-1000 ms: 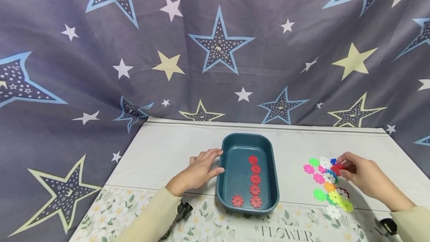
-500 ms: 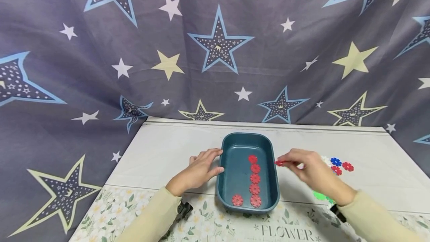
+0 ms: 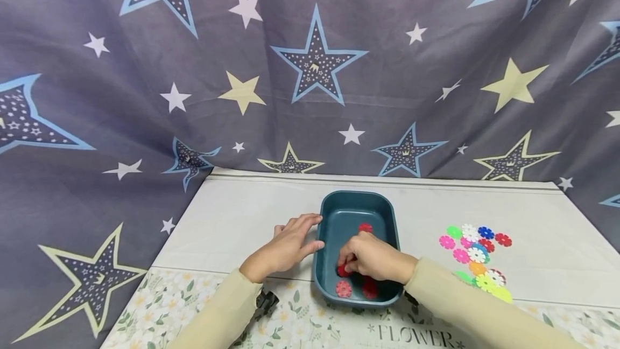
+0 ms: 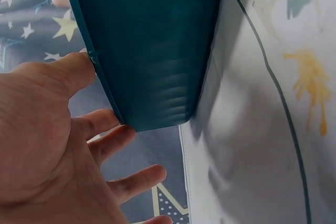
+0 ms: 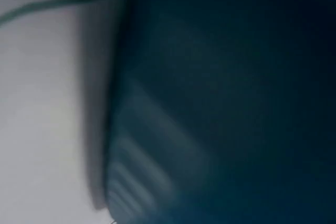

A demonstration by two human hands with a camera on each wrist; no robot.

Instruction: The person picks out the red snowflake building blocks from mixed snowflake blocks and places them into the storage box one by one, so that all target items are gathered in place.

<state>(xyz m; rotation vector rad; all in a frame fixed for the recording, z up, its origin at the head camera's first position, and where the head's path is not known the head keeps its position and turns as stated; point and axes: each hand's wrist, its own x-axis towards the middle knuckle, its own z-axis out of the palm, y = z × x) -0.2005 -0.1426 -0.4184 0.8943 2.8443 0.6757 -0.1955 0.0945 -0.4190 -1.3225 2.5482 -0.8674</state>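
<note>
Star-print curtain [image 3: 300, 117] and floral tablecloth [image 3: 297, 311] suggest a homelike spot.

Teal tray [image 3: 335, 230], red discs [image 3: 344, 288], grey curtain [image 3: 295, 125] with blue-edged and yellow stars [image 3: 317, 61], white floral-bordered tablecloth [image 3: 256, 209]

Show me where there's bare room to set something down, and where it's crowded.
Free: white cloth between the teal tray and the multicolored pieces, beyond the right sleeve; more left of the left hand, toward the curtain. Crowded: those pieces' cluster, and the tray's near half, with red pieces and the right hand.
</note>
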